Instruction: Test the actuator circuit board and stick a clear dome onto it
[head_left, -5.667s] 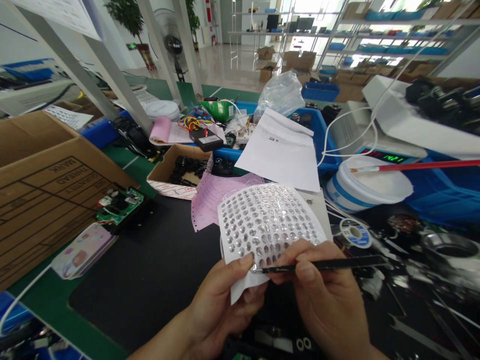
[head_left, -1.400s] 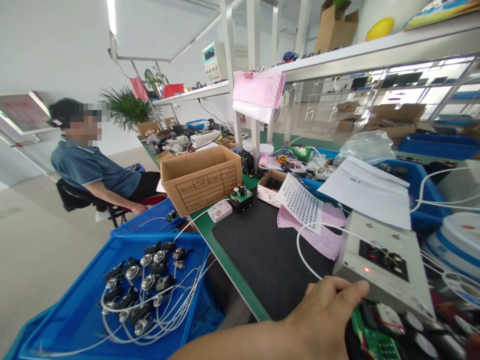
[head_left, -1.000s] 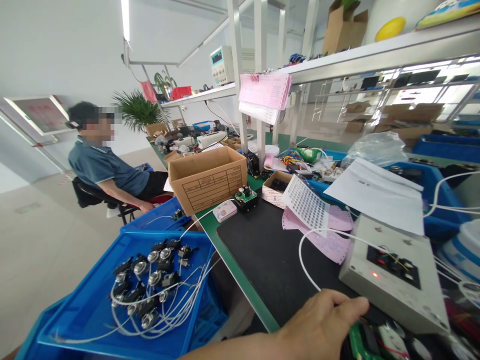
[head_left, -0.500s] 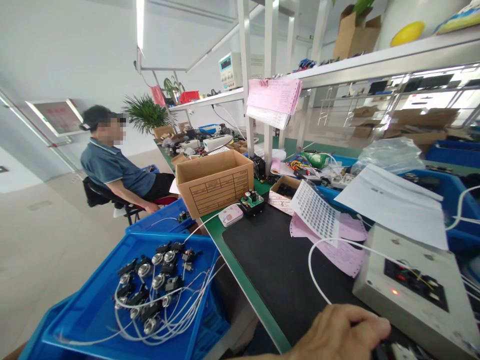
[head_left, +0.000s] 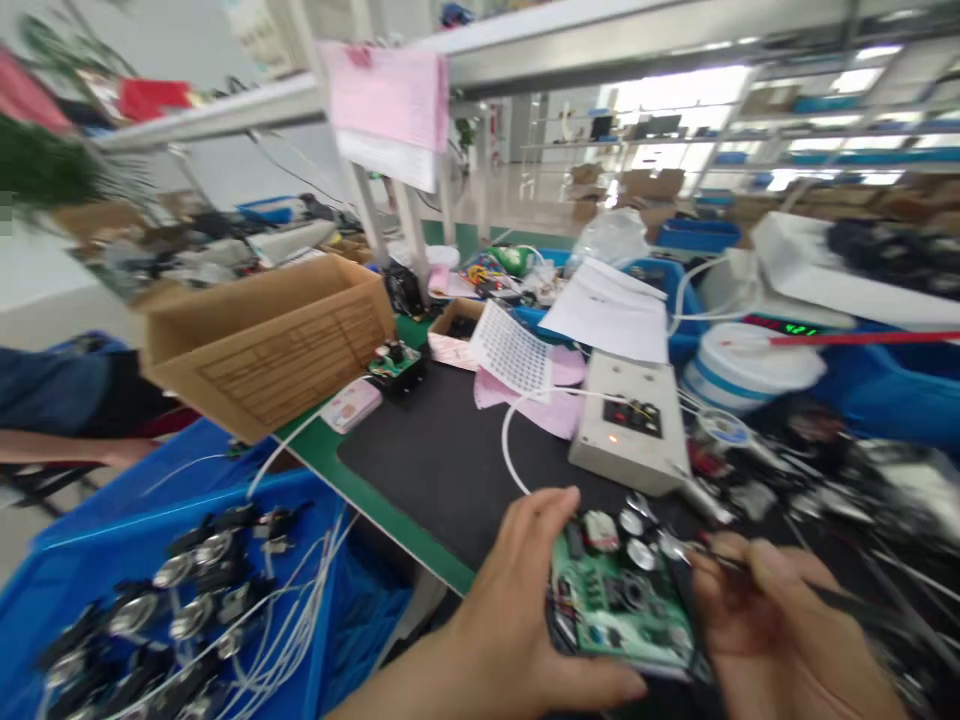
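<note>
Low in the centre right, a green circuit board (head_left: 626, 600) with capacitors sits in a dark housing. My left hand (head_left: 517, 610) grips it along its left side, thumb along the near edge and fingers at the far left corner. Beside its right edge is my right hand (head_left: 780, 610), fingers pinched together around a thin dark item, blurred and too unclear to name. Beyond the board stands a grey box (head_left: 634, 450) with a lit orange light and a white cable (head_left: 510, 450). A second circuit board (head_left: 394, 365) rests farther back by the cardboard box.
A blue tray (head_left: 56, 570) with several metal-and-black parts and white cables is at the left. Behind are a cardboard box (head_left: 277, 345), papers (head_left: 514, 350) and a white tub (head_left: 750, 370). Tools and wires crowd the right. Another person's arm (head_left: 67, 450) shows at the far left.
The view has swung right. Both hands now show at a circuit board, with my left hand gripping it; earlier only one hand was visible, near the grey box.
</note>
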